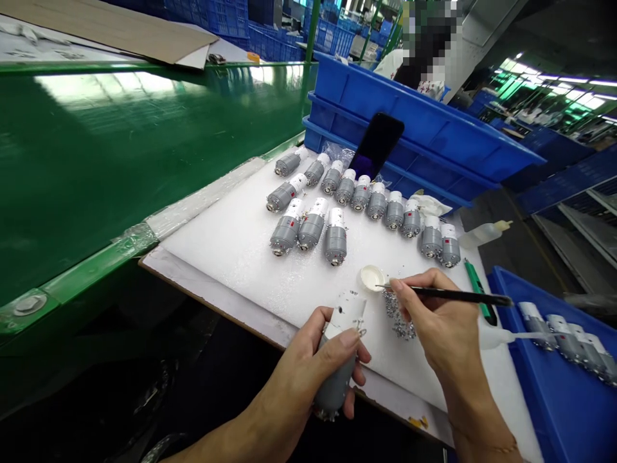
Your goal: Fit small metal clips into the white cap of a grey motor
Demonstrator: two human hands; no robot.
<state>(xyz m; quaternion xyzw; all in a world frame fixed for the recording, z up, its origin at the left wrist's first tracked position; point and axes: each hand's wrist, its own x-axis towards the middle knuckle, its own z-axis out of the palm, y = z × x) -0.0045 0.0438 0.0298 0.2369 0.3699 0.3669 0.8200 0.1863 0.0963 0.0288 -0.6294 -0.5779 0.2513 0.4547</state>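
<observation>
Grey-and-white model (337,379), white end pointing away; I see the left hand (308,363) wrapped round it, right hand (446,321) pinching a black tool (467,296), tip at the dish (371,276) just beyond.

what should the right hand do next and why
Probably bring the slim black tool to the grey-and-white cylindrical model: the right hand has the tool's tip at the round white dish, and the left hand holds the model nearby.
</observation>
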